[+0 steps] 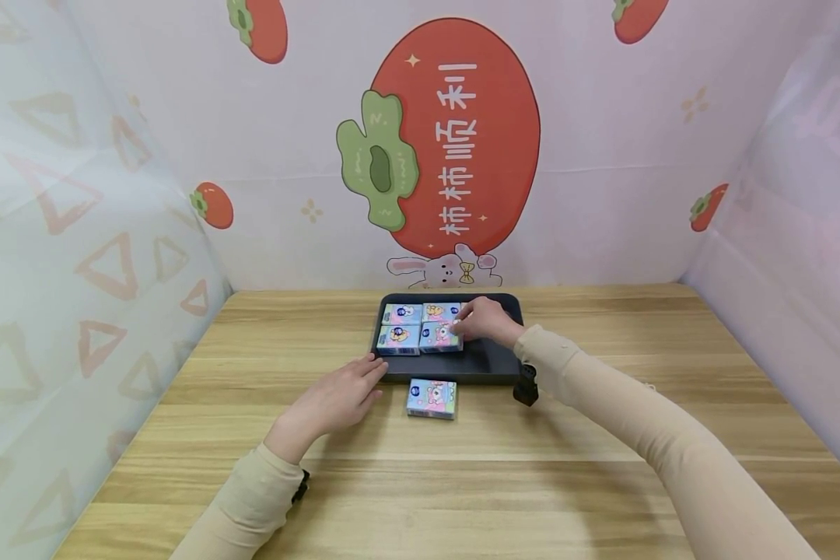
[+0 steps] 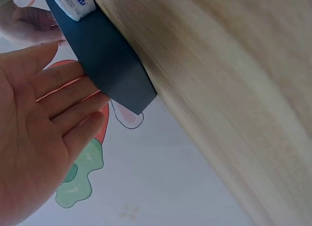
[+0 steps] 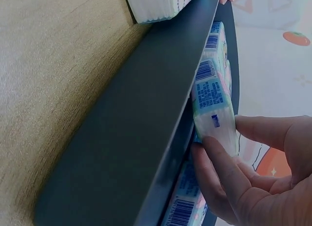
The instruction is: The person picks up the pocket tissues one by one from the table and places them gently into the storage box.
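Note:
Small pocket tissue packs, blue and pink with cartoon animals, lie in two rows in a dark shallow tray (image 1: 490, 362). My right hand (image 1: 488, 320) reaches over the tray and pinches the right end of the front-row tissue pack (image 1: 439, 336), thumb and fingertips (image 3: 217, 150) on its white end. Another pack (image 3: 183, 206) lies lower in the tray, partly behind those fingers. At the tray's front left corner, my left hand (image 1: 336, 395) has its fingers extended, the tips touching the tray wall (image 2: 109, 65). One loose tissue pack (image 1: 431, 399) lies in front of the tray.
The tray stands on a wood-grain table (image 1: 420, 482), near a back wall cloth (image 1: 273, 233) printed with persimmons and a rabbit. Pale patterned cloth walls (image 1: 77, 233) flank the table on both sides. Each wrist carries a small black device (image 1: 526, 386).

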Available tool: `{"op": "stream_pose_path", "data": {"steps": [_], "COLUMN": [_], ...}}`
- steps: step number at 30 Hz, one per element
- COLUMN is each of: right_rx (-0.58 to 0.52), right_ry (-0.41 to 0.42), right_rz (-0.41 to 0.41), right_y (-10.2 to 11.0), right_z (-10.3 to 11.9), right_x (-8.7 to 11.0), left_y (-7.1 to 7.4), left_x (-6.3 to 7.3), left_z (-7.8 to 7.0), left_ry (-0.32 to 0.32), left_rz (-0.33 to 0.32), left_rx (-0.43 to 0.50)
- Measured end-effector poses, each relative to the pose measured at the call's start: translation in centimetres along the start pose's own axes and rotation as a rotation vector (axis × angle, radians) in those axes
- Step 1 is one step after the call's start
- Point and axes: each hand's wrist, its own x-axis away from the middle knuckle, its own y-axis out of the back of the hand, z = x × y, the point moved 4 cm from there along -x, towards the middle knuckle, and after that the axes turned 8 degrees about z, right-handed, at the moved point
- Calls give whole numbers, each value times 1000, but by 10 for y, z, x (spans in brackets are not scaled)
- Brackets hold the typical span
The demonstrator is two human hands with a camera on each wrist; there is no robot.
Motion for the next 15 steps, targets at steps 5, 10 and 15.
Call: {"op": "stream_pose_path", "data": {"steps": [5,10,15], "right_rx": [-10,-11,15], "right_ry": [-7,1,13], "right_rz": [-5,-14,-28], "right_y": [-1,-2,-2], "right_z": [0,1,2], "right_x": [-2,-3,-2], "left_y": [1,0,0], "left_x": [0,0,1], "left_z": [0,0,0], "left_ry": [-2,-3,-1], "left_rz": [-5,-3,0], "left_rx": [3,-3,-5]}}
